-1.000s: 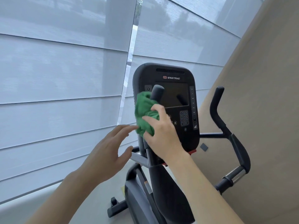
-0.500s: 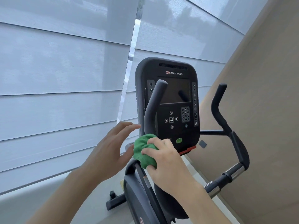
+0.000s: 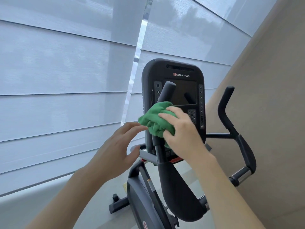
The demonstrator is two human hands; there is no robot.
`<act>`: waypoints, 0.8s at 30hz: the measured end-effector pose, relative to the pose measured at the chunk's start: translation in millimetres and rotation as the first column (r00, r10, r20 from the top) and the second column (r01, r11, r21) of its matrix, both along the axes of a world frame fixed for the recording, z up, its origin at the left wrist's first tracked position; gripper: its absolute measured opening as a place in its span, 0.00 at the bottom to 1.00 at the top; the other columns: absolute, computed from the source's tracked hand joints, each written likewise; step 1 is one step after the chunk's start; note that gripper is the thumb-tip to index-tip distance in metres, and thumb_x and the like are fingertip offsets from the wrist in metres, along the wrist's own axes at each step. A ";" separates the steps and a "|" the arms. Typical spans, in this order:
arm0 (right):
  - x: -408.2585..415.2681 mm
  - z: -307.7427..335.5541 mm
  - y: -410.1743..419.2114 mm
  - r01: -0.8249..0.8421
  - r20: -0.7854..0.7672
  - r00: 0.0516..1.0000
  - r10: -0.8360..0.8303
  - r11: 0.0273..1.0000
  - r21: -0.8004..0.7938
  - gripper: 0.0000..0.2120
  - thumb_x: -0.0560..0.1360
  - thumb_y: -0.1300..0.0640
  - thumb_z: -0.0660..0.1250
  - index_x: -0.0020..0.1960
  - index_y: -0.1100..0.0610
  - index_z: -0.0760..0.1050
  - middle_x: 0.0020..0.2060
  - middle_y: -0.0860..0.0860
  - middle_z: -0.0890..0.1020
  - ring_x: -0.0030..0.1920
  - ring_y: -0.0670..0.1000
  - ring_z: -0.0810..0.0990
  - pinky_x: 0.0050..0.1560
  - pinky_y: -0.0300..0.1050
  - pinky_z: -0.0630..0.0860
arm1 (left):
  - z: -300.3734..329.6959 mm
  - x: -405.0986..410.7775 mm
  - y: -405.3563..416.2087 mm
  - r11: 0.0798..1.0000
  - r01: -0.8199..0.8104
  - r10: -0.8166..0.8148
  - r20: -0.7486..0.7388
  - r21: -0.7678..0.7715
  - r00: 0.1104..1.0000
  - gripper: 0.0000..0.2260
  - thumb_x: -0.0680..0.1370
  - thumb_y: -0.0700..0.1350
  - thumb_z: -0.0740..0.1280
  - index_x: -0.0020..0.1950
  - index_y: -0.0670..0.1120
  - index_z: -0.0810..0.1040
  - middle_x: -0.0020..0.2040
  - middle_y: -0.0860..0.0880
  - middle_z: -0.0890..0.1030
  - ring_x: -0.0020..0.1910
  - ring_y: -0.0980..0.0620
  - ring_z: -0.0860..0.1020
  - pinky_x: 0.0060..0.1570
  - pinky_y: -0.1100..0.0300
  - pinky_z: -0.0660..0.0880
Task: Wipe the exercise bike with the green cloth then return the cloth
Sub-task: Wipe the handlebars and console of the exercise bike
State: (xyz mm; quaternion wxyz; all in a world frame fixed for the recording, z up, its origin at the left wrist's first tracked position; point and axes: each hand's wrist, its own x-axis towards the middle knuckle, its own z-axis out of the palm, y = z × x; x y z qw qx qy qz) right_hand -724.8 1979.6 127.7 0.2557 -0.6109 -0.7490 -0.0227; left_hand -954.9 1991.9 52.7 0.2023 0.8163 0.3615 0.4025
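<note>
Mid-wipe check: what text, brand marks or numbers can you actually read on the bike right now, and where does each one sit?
"STAR TRAC", with a small red logo: top of the console, above the dark screen.
"1" and "3": round buttons in the left button column.
Right button column: numbers, too small to read.
Keypad: digits too small to read.
Frame sticker: blurred.
Green cloth, held by the right hand: no text.

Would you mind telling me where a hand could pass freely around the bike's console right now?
Free: between the console and the right handlebar, above its crossbar; also left of the console, against the blinds. Crowded: the left handlebar, where the right hand grips the green cloth and the open left hand hovers beside it.
</note>
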 end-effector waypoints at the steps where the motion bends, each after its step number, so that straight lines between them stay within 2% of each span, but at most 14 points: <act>1: -4.7 -10.6 1.8 0.001 0.010 1.000 0.000 0.999 -0.042 0.25 0.75 0.63 0.69 0.70 0.51 0.79 0.73 0.48 0.70 0.67 0.56 0.73 0.72 0.49 0.71 | -0.6 0.2 0.8 1.000 -0.002 0.002 -0.001 -0.002 1.000 0.26 0.80 0.42 0.68 0.75 0.63 0.68 0.70 0.66 0.69 0.68 0.64 0.71 0.63 0.68 0.69; 6: 2.9 -34.3 -14.9 -0.018 -0.050 0.999 0.011 0.992 -0.124 0.21 0.75 0.61 0.67 0.67 0.47 0.80 0.65 0.43 0.74 0.60 0.53 0.78 0.63 0.53 0.77 | -9.0 2.1 0.5 1.000 0.006 -0.006 -0.004 -0.031 1.000 0.25 0.80 0.43 0.67 0.75 0.62 0.69 0.70 0.66 0.68 0.67 0.64 0.71 0.61 0.69 0.69; 11: 15.0 -33.7 -54.3 -0.104 -0.007 0.994 0.105 0.966 -0.237 0.19 0.75 0.55 0.64 0.63 0.43 0.81 0.61 0.36 0.72 0.55 0.46 0.77 0.57 0.47 0.80 | -14.5 6.6 -2.3 0.996 0.022 -0.021 0.015 -0.082 1.000 0.24 0.80 0.45 0.67 0.74 0.64 0.69 0.69 0.68 0.68 0.63 0.64 0.72 0.59 0.64 0.72; 14: 27.3 -24.8 -59.4 -0.100 -0.047 0.995 0.090 0.953 -0.286 0.17 0.75 0.58 0.66 0.60 0.44 0.83 0.60 0.37 0.75 0.56 0.45 0.79 0.58 0.47 0.79 | -16.8 3.2 -4.5 0.995 0.028 -0.027 0.014 -0.095 1.000 0.22 0.80 0.49 0.65 0.74 0.64 0.69 0.69 0.68 0.68 0.64 0.64 0.72 0.58 0.63 0.73; 16: 29.5 -17.8 -57.0 -0.073 -0.042 0.997 0.065 0.969 -0.234 0.17 0.75 0.61 0.67 0.60 0.46 0.83 0.61 0.36 0.74 0.59 0.46 0.79 0.62 0.47 0.78 | -16.8 0.2 -5.7 0.995 0.024 -0.022 0.020 -0.099 1.000 0.22 0.80 0.50 0.64 0.74 0.64 0.68 0.69 0.68 0.68 0.64 0.65 0.72 0.59 0.63 0.73; 19: 18.2 -6.6 -44.7 -0.065 -0.011 0.998 0.064 0.994 -0.088 0.20 0.75 0.60 0.67 0.65 0.48 0.81 0.68 0.39 0.71 0.66 0.48 0.75 0.67 0.45 0.74 | -15.9 -1.8 -7.3 0.996 0.009 -0.007 0.026 -0.089 1.000 0.23 0.81 0.46 0.66 0.73 0.64 0.69 0.69 0.68 0.68 0.63 0.65 0.72 0.59 0.62 0.74; 22: -5.8 -4.0 -25.8 -0.045 0.132 0.990 0.044 0.999 0.002 0.21 0.75 0.60 0.67 0.67 0.49 0.78 0.72 0.46 0.68 0.64 0.54 0.73 0.60 0.49 0.78 | -14.6 -3.5 -9.6 0.996 -0.033 0.036 0.026 -0.082 0.999 0.22 0.81 0.45 0.66 0.72 0.64 0.70 0.68 0.68 0.69 0.62 0.64 0.73 0.56 0.60 0.77; 24: -26.8 -10.1 -13.1 -0.003 0.249 0.968 0.009 1.000 -0.024 0.19 0.77 0.58 0.63 0.67 0.52 0.77 0.74 0.52 0.66 0.60 0.57 0.72 0.59 0.52 0.78 | -15.1 -5.0 -10.0 0.994 -0.070 0.074 0.035 -0.086 0.997 0.22 0.81 0.44 0.66 0.72 0.62 0.72 0.67 0.67 0.70 0.60 0.62 0.75 0.54 0.56 0.79</act>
